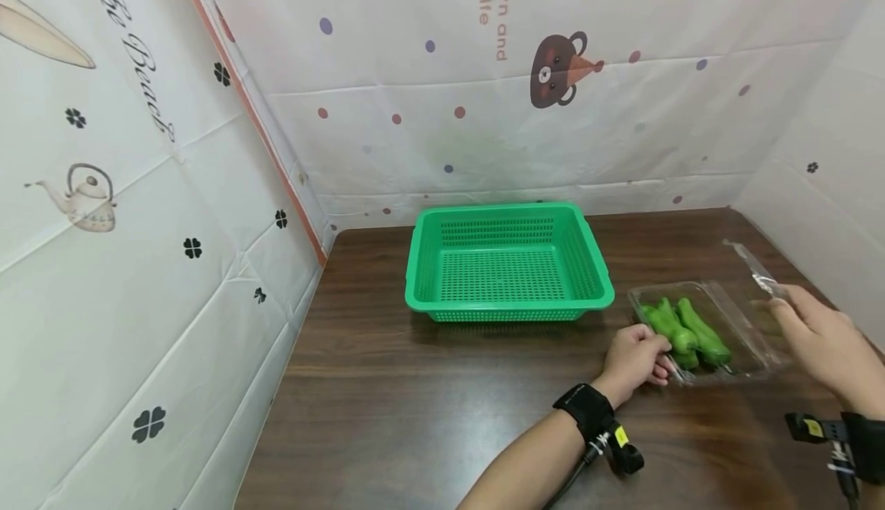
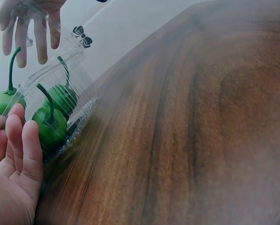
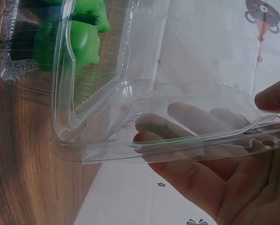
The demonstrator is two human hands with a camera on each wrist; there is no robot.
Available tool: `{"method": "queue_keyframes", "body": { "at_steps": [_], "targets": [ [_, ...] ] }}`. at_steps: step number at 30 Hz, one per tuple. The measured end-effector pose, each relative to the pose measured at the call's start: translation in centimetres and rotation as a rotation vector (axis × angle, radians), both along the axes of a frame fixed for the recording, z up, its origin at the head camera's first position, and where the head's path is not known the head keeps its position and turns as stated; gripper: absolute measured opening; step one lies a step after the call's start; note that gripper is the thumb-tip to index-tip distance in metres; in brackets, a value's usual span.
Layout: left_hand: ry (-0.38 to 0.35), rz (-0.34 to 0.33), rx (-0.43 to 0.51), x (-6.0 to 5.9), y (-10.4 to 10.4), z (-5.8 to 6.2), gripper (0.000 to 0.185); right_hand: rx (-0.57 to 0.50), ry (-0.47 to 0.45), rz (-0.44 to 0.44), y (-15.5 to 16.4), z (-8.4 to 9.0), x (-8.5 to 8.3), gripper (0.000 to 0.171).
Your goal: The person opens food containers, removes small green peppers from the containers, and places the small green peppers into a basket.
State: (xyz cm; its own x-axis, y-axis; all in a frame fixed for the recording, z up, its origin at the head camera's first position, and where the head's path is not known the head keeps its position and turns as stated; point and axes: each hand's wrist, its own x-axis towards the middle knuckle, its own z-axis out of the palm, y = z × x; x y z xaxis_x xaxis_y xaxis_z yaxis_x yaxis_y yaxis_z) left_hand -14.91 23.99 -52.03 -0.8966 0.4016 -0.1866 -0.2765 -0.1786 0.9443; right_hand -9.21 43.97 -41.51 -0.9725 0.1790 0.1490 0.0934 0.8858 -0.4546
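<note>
A clear plastic clamshell box [image 1: 743, 339] lies at the right side of the table with its lid [image 3: 177, 146] swung up. Several green peppers [image 1: 704, 333] sit in the base; their dark stems show in the left wrist view. My left hand [image 1: 634, 364] pinches the base's near left rim, thumb and fingertips beside the peppers. On the far right, my right hand [image 1: 823, 341] grips the lid's edge, the thumb on one side and the fingers spread behind the clear plastic.
A green perforated basket [image 1: 512, 314] stands at the back of the brown wooden table [image 1: 415, 410], left of the box. White printed sheets [image 1: 387, 49] rise behind the table and along both sides. Each wrist wears a black strap [image 1: 588, 410] with a cable.
</note>
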Motion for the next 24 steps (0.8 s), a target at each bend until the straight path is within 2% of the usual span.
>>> {"method": "queue_keyframes", "body": {
  "at_steps": [13, 24],
  "targets": [
    [0.007, 0.005, -0.023, 0.07, -0.09, 0.17, 0.024, 0.003, -0.039, -0.029, 0.11, 0.27, 0.16, 0.057],
    [0.02, -0.002, -0.01, 0.04, -0.06, -0.09, 0.024, -0.016, -0.018, -0.023, 0.33, 0.07, 0.08, 0.051]
  ]
}}
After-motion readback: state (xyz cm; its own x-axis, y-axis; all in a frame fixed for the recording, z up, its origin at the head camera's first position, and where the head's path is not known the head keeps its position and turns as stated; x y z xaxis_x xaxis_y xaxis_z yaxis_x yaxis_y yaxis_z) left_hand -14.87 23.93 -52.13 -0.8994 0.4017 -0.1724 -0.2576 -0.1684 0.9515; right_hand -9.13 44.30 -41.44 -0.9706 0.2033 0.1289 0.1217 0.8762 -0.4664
